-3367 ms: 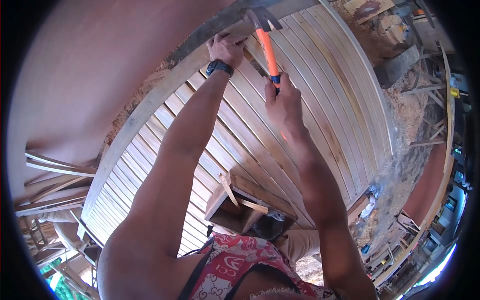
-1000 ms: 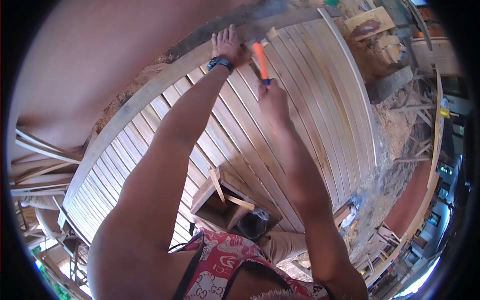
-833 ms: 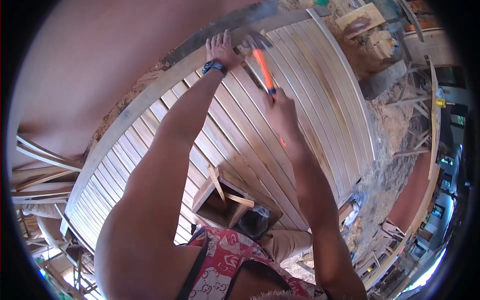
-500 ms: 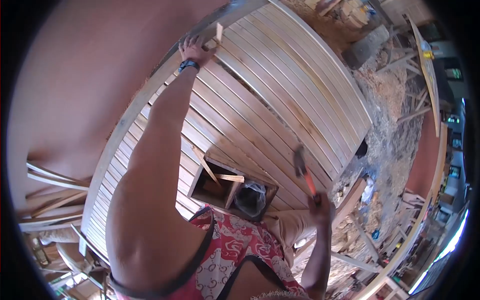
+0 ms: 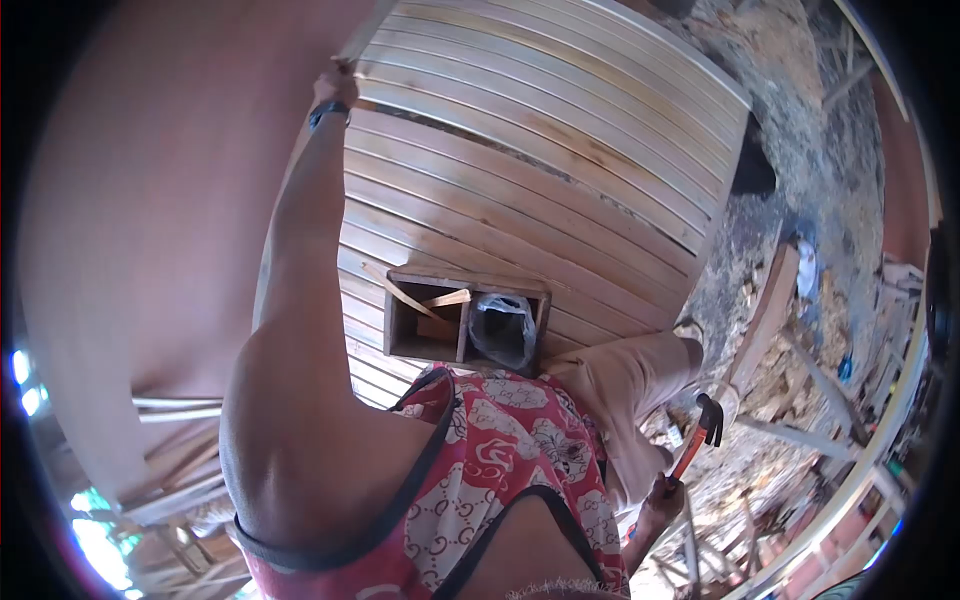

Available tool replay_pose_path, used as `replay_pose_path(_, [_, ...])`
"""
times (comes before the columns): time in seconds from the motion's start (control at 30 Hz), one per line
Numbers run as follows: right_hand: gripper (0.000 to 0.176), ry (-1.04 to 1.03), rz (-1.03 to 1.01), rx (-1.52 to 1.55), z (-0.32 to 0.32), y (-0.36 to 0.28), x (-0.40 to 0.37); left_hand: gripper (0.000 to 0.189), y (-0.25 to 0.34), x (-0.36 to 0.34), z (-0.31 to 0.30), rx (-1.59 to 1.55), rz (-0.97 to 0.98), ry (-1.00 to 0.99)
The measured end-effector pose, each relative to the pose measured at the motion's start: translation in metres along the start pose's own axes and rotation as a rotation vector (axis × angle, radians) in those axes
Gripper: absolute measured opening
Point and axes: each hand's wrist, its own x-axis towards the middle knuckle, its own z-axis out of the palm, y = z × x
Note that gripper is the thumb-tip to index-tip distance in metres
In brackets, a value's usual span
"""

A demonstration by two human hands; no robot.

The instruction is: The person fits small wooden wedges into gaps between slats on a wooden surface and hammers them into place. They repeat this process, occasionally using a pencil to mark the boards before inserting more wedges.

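lowered from the slats, my right hand [image 5: 658, 497] hangs at five o'clock, fist closed on one orange hammer [image 5: 692, 452]. my left hand [image 5: 333, 88] stays at eleven o'clock on the one slatted panel [image 5: 540, 170]; i cannot tell its grip. one wooden box [image 5: 428, 322] sits centre.

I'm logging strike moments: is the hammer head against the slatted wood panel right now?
No, the right hand holds the hammer low beside the leg, away from the slatted panel.
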Motion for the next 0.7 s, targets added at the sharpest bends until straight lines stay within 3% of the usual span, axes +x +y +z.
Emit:
replay_pose_path(0.07, [0.04,0.017,0.008,-0.008,-0.002,0.009,-0.02,0.032,-0.003,0.003,0.011,0.15,-0.102,0.125])
replay_pose_path(0.13, [0.038,0.001,0.043,-0.025,-0.007,0.032,-0.032,0.035,-0.002,0.024,0.002,0.089,-0.118,0.297])
replay_pose_path(0.23, [0.04,-0.023,0.177,-0.014,-0.005,0.052,-0.047,0.034,0.066,0.048,-0.047,-0.054,0.023,0.371])
replay_pose_path(0.3, [0.042,-0.014,0.101,-0.007,0.009,0.046,-0.043,0.037,0.112,0.033,-0.056,0.156,0.408,0.039])
replay_pose_path(0.37, [0.043,-0.03,0.2,0.065,0.028,0.05,-0.037,0.036,0.161,-0.021,-0.037,-0.065,0.428,-0.104])
replay_pose_path(0.43, [0.041,-0.048,0.237,0.173,0.039,0.041,-0.031,0.035,0.17,-0.077,0.018,-0.424,0.318,-0.137])
replay_pose_path(0.5, [0.038,-0.108,0.306,0.226,0.044,0.041,-0.027,0.033,0.215,-0.131,0.013,-0.347,0.17,-0.202])
replay_pose_path(0.6, [0.035,-0.064,0.165,0.093,0.046,0.072,-0.03,0.035,0.227,-0.153,0.03,-0.295,0.193,-0.167])
replay_pose_path(0.7, [0.034,-0.064,0.215,0.137,0.051,0.099,-0.029,0.036,0.239,-0.166,0.027,-0.214,0.226,-0.129])
